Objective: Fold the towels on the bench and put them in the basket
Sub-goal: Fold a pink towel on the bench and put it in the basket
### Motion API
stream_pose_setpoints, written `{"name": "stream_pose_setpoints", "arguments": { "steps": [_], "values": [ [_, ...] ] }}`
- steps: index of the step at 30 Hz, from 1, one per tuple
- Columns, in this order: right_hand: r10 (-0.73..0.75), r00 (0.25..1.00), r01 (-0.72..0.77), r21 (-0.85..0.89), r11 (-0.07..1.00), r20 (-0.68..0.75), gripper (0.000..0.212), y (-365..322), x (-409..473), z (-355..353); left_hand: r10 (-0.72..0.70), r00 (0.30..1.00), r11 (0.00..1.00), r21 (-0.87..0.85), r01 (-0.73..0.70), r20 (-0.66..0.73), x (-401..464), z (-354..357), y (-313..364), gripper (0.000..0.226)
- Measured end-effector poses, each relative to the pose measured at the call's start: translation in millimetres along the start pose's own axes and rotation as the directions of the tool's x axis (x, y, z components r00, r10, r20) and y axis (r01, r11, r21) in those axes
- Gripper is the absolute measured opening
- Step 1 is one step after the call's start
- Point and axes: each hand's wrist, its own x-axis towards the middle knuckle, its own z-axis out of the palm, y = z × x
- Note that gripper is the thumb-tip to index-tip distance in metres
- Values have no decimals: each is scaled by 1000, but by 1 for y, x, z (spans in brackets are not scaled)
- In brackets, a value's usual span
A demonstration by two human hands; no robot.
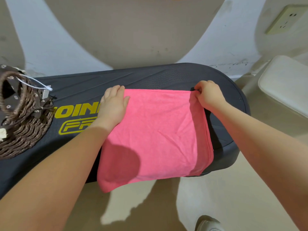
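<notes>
A pink towel (155, 137) lies folded on the dark padded bench (150, 77), its near edge hanging over the bench's front. My left hand (113, 104) lies flat with straight fingers on the towel's far left corner. My right hand (209, 95) pinches the far right corner, fingers curled round the cloth. The woven brown basket (23, 130), lined with dark flowered fabric, stands on the bench at the far left.
Yellow lettering marks the bench left of the towel. A white tag on a string hangs from the basket handle. A pale cushioned seat (283, 84) stands at the right. The wall behind carries a socket (286, 19). A shoe (208, 222) shows on the floor below.
</notes>
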Motion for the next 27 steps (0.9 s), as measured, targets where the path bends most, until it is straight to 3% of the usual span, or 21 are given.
{"name": "stream_pose_setpoints", "arguments": {
  "steps": [3,8,11,14,18,20,23,25,27],
  "values": [
    [-15,999,17,-45,999,44,25,-3,1,-6,-34,997,996,78,40,-76,11,-9,-5,38],
    [-29,994,41,-121,992,104,21,-7,6,-16,-73,997,985,154,73,-4,27,-25,-12,29],
    [11,997,-9,-33,999,70,22,-16,19,-23,-132,991,989,-69,129,-31,38,-35,-17,23],
    [0,999,1,-10,1000,42,25,-32,42,-29,-237,965,933,-305,193,-116,53,-49,-26,18],
    [9,999,-10,-31,999,-31,26,-50,74,-25,-316,932,893,-386,229,-177,76,-55,-35,15],
    [38,994,-39,-15,999,-104,25,-60,77,-19,-335,925,906,-330,264,-181,81,-51,-34,31],
    [68,984,-69,2,998,-164,32,-79,58,-8,-173,960,984,-77,160,-220,71,-38,-24,51],
    [-141,977,137,-35,990,-158,35,-90,33,7,33,984,999,-27,-38,-175,57,-24,-10,50],
    [-428,903,428,-14,904,-28,49,-97,4,27,173,984,984,-33,-174,-51,38,-9,3,53]
  ]
}}
